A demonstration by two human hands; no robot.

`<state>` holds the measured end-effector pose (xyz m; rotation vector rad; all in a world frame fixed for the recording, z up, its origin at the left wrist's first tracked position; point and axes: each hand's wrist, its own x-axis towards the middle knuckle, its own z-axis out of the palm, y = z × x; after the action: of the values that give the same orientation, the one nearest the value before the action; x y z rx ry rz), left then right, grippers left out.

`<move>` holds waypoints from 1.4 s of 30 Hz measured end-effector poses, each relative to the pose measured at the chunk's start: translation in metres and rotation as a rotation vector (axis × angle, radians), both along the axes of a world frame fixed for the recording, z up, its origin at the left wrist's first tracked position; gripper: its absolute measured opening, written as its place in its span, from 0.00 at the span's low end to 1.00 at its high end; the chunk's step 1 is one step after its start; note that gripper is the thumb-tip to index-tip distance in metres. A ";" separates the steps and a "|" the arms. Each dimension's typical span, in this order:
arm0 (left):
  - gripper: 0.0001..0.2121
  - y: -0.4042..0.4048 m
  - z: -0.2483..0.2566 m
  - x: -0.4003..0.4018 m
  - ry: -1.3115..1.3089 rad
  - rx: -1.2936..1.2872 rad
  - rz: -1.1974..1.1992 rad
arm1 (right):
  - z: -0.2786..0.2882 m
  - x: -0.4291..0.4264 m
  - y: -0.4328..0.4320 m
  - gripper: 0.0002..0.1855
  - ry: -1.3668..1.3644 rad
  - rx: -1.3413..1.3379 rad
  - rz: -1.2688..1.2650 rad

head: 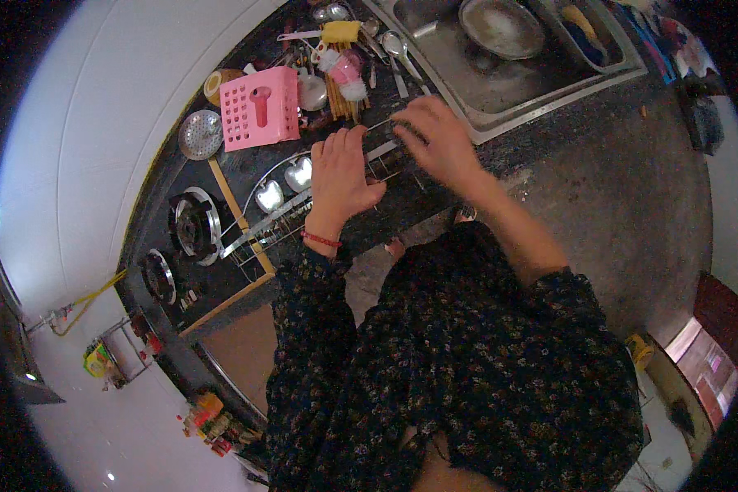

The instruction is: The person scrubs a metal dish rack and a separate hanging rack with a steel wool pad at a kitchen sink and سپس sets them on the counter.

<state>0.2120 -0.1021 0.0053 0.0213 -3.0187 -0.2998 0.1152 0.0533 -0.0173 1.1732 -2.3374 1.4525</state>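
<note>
A metal wire rack (276, 216) with a flat metal band and two shiny apple-shaped plates lies at a slant over the dark countertop. My left hand (342, 175), a red bead bracelet at its wrist, grips the rack near its middle and hides part of it. My right hand (438, 140) is slightly blurred, its bent fingers on the wire at the rack's right end. Just beyond my hands lie a bundle of wooden chopsticks (339, 98), a pink and white scrubber (346, 71) and metal spoons (400, 49).
A pink perforated plastic basket (259, 132) sits beside a metal skimmer (201, 135). The gas stove's burners (195, 226) are at left. At upper right, the steel sink (446, 67) holds a round pan (502, 27). A wooden strip (227, 286) edges the stove.
</note>
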 end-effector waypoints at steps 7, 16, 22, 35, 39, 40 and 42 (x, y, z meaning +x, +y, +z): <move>0.34 0.002 0.004 0.004 -0.001 -0.025 0.014 | -0.008 0.029 0.030 0.08 -0.182 0.027 -0.120; 0.33 -0.001 -0.001 0.001 0.025 0.007 -0.012 | 0.008 0.005 -0.005 0.08 0.006 0.046 -0.042; 0.33 0.000 0.001 0.003 -0.011 0.060 0.009 | 0.012 0.020 0.004 0.07 -0.011 0.120 -0.109; 0.32 0.000 -0.002 0.000 0.055 0.089 0.000 | 0.026 0.030 -0.014 0.05 0.263 0.363 -0.009; 0.32 0.001 -0.002 -0.002 0.007 0.096 -0.008 | 0.031 0.029 -0.011 0.05 0.165 0.464 0.023; 0.32 0.001 -0.002 -0.001 0.017 0.075 0.012 | 0.034 0.022 -0.003 0.04 0.147 0.471 -0.002; 0.32 0.002 0.002 -0.002 -0.016 0.087 0.006 | 0.032 0.007 0.018 0.06 0.167 0.336 -0.096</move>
<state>0.2098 -0.0999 0.0073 0.0401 -3.0188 -0.4316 0.1227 0.0710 0.0151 1.1837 -2.5419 0.9152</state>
